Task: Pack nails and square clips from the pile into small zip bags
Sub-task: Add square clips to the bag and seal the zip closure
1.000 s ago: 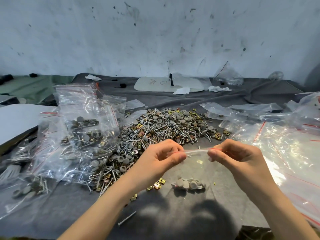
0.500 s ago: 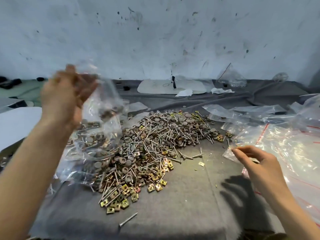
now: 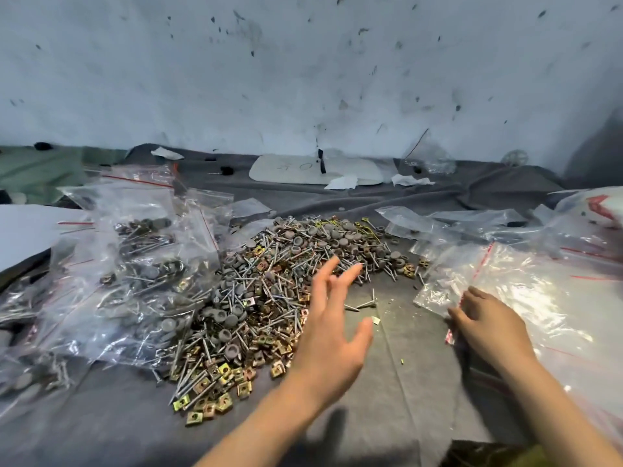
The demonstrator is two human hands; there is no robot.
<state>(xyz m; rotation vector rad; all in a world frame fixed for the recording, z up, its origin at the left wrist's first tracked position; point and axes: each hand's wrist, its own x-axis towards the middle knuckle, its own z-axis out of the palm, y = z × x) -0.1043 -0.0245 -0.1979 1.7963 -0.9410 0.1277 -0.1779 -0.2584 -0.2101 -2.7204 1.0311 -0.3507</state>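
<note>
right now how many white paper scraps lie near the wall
3: left scrap back left; middle scrap against the white board; right scrap beside it. Others may be hidden.

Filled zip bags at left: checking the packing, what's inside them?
Through the zip bags, grey-capped nails and a few brass square clips show. Contents of bags buried underneath are covered.

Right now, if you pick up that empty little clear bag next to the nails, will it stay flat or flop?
Probably it flops: the empty zip bag is thin, wrinkled film. It likely weighs almost nothing, since nothing shows inside. Its glossy surface may slip on the other bags beneath.
</note>
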